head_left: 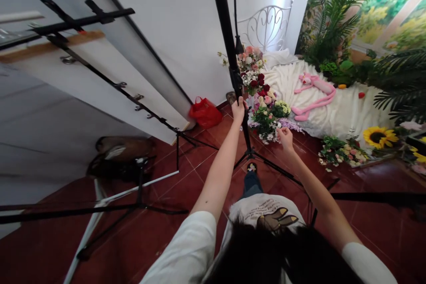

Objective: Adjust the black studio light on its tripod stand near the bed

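My left hand [238, 110] is wrapped round the pole of a black tripod light stand [224, 13], just below its joint collar. The stand's legs spread on the floor in front of my foot. To the right of the pole, my right hand [285, 138] is raised with its fingers curled together. Whatever may lie between those fingertips is too small to make out. Behind both hands stand artificial flowers [262, 91] in red, pink, white and purple. A black cable [234, 2] hangs along the pole, ending in a dark plug-like piece.
A pink plush toy [317, 88] lies on a white-draped bed [282, 75]. On the red tiled floor sit a red plastic bag [205, 113] and a brown bag [124, 151]. A clamped backdrop frame [109, 77] stands left. Sunflowers [379, 136] and palm leaves [346, 4] are right.
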Demonstrator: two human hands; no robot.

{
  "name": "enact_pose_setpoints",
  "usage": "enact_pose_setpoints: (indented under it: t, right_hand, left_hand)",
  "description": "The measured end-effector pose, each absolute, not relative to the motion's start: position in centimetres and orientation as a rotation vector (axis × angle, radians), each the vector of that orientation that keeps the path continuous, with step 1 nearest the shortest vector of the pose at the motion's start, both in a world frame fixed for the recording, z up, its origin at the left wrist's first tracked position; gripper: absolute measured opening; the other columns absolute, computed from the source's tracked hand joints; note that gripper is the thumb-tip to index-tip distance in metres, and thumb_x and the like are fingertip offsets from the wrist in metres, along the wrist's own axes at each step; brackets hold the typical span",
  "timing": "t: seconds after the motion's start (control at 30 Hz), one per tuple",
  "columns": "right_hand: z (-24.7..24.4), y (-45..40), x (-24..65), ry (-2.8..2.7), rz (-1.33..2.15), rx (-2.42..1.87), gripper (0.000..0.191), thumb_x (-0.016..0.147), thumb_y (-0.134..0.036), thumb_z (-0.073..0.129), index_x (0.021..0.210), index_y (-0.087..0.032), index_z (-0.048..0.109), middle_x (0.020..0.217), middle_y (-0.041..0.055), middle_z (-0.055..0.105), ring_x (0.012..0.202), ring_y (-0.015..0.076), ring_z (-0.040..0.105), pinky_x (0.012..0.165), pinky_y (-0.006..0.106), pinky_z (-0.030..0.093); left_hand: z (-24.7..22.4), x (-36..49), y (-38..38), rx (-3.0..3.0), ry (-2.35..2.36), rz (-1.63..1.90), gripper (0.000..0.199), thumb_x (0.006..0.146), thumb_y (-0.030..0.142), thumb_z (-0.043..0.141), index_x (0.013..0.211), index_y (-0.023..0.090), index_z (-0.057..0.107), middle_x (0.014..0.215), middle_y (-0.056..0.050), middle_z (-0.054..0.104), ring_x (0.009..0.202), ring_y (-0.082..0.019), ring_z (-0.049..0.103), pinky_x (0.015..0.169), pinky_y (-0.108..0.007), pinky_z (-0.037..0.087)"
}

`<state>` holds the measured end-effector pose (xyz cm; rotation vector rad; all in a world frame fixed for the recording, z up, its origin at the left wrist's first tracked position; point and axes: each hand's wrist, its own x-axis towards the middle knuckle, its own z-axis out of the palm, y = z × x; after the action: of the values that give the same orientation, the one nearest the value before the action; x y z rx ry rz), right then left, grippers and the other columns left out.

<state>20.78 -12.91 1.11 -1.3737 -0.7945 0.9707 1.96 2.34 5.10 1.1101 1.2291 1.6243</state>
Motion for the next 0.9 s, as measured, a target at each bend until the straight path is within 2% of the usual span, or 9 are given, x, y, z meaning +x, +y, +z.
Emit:
enact_pose_setpoints:
  t: [0.2, 0.33, 0.47, 0.53, 0.67, 0.8, 0.87, 0.9]
  right_hand:
    - [2.9, -6.8, 17.0, -0.913, 1.093, -1.386, 0.039, 0.072, -0.048, 0.075, 0.065, -0.022, 0.047, 0.050, -0.0065, 0.053, 0.042, 0.0069, 0.043, 0.038, 0.017, 0.032]
    - [4.0, -2.7, 14.0, -0.959, 1.202, -1.444, 0.038, 0.077, -0.051, 0.075, 0.069, -0.018, 0.060, 0.061, -0.0009, 0.063, 0.047, 0.0069, 0.052, 0.041, 0.016, 0.040]
    - [4.6, 0.4, 12.6, -0.909, 1.374, -1.564, 0.041, 0.083, -0.053, 0.070, 0.069, -0.015, 0.064, 0.062, 0.0034, 0.067, 0.051, 0.0099, 0.060, 0.046, 0.019, 0.048]
    - [4.9, 1.5, 12.2, -0.906, 1.418, -1.584, 0.039, 0.084, -0.049, 0.070, 0.067, -0.015, 0.065, 0.061, 0.0044, 0.067, 0.051, 0.0109, 0.062, 0.046, 0.019, 0.048]
    - [5.3, 3.0, 11.8, -0.900, 1.403, -1.623, 0.025, 0.081, -0.031, 0.075, 0.065, -0.016, 0.064, 0.056, 0.0025, 0.065, 0.047, 0.0096, 0.058, 0.041, 0.017, 0.042]
    - [5.3, 3.4, 12.0, -0.904, 1.442, -1.568, 0.020, 0.078, -0.027, 0.079, 0.072, -0.015, 0.065, 0.054, 0.0015, 0.063, 0.048, 0.0099, 0.058, 0.039, 0.016, 0.040]
    - [5.1, 3.2, 12.3, -0.961, 1.407, -1.461, 0.021, 0.082, -0.031, 0.078, 0.081, -0.013, 0.067, 0.064, 0.0037, 0.067, 0.057, 0.0120, 0.062, 0.046, 0.019, 0.048]
    - [5.0, 3.1, 12.4, -0.990, 1.367, -1.405, 0.023, 0.085, -0.033, 0.075, 0.091, -0.012, 0.067, 0.077, 0.0056, 0.070, 0.067, 0.0140, 0.066, 0.055, 0.023, 0.054]
  left_hand:
    - [4.6, 1.9, 2.5, 1.181, 1.274, 1.696, 0.069, 0.082, 0.079, 0.042, 0.049, 0.020, 0.049, 0.042, 0.003, 0.045, 0.041, -0.009, 0.044, 0.052, -0.023, 0.035]
    - [4.3, 1.7, 2.6, 1.216, 1.231, 1.678, 0.067, 0.081, 0.079, 0.045, 0.050, 0.020, 0.050, 0.043, 0.002, 0.046, 0.042, -0.009, 0.045, 0.052, -0.024, 0.035]
    - [4.2, 1.5, 2.6, 1.230, 1.220, 1.687, 0.067, 0.079, 0.081, 0.046, 0.049, 0.020, 0.049, 0.044, 0.002, 0.046, 0.044, -0.009, 0.044, 0.053, -0.025, 0.035]
    - [4.2, 1.5, 2.5, 1.232, 1.218, 1.694, 0.069, 0.078, 0.082, 0.045, 0.050, 0.020, 0.049, 0.045, 0.002, 0.047, 0.045, -0.009, 0.045, 0.054, -0.025, 0.035]
    - [4.3, 1.6, 2.5, 1.211, 1.232, 1.687, 0.070, 0.076, 0.084, 0.044, 0.050, 0.020, 0.049, 0.045, 0.002, 0.046, 0.045, -0.009, 0.045, 0.055, -0.025, 0.035]
    - [4.0, 1.5, 2.7, 1.227, 1.225, 1.679, 0.069, 0.076, 0.084, 0.046, 0.049, 0.020, 0.048, 0.044, 0.002, 0.045, 0.044, -0.010, 0.043, 0.054, -0.025, 0.035]
    - [3.9, 1.4, 2.8, 1.236, 1.226, 1.685, 0.068, 0.075, 0.083, 0.047, 0.049, 0.020, 0.048, 0.044, 0.002, 0.045, 0.044, -0.010, 0.044, 0.054, -0.025, 0.036]
    - [3.9, 1.4, 2.8, 1.233, 1.231, 1.685, 0.068, 0.076, 0.082, 0.048, 0.049, 0.020, 0.048, 0.044, 0.002, 0.045, 0.044, -0.010, 0.044, 0.054, -0.025, 0.036]
